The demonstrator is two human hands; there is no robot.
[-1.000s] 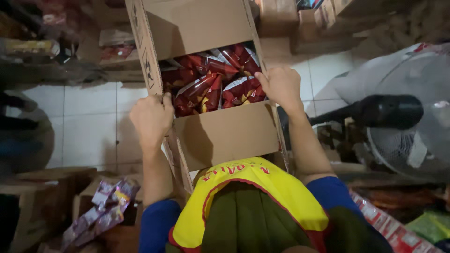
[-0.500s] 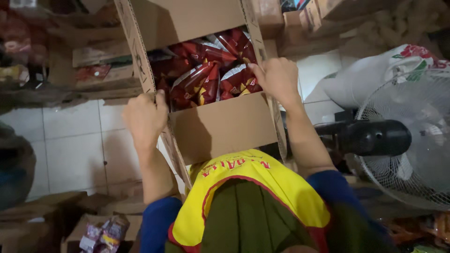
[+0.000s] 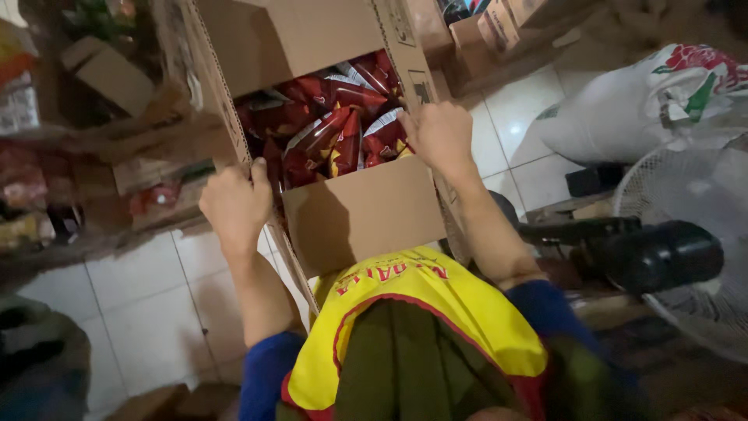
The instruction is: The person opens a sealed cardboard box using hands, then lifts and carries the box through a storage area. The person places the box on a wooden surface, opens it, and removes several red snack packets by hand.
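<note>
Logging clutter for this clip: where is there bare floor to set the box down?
Bare white tile shows left of the cardboard box, and a smaller patch lies between box and white sack. The fan crowds the right.

One open cardboard box [image 3: 354,210] held roughly ten red snack packets [image 3: 335,129], too jumbled to count exactly. One white sack [image 3: 647,109] and one fan [image 3: 686,249] stood nearby.
</note>
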